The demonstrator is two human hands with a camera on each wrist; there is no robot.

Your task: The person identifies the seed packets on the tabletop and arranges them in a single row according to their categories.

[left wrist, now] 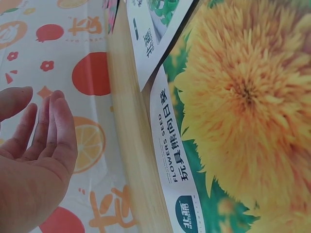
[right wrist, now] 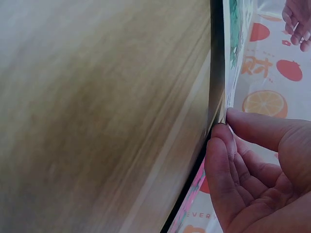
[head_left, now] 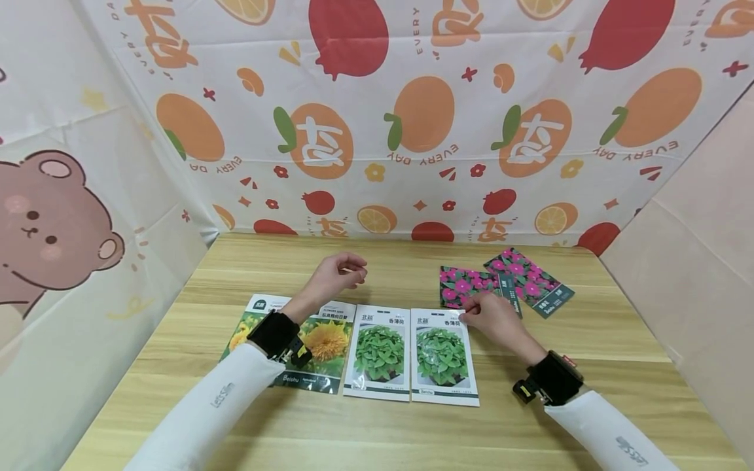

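Note:
Several seed packets lie in a row on the wooden table [head_left: 377,432]. A sunflower packet [head_left: 321,343] [left wrist: 243,97] is on the left, with two green-leaf packets [head_left: 379,353] [head_left: 444,356] beside it. My right hand [head_left: 468,315] [right wrist: 226,124] is at the top right corner of the right green-leaf packet [right wrist: 231,48], and thumb and forefinger pinch its edge. My left hand [head_left: 353,271] [left wrist: 39,126] hovers above the table behind the sunflower packet, with relaxed fingers that hold nothing.
Two pink-flower packets [head_left: 465,286] [head_left: 530,281] lie overlapping at the back right, just behind my right hand. A fruit-print cloth [head_left: 377,131] walls the back, and a bear-print cloth [head_left: 53,229] stands on the left. A plain panel [head_left: 695,261] closes the right side.

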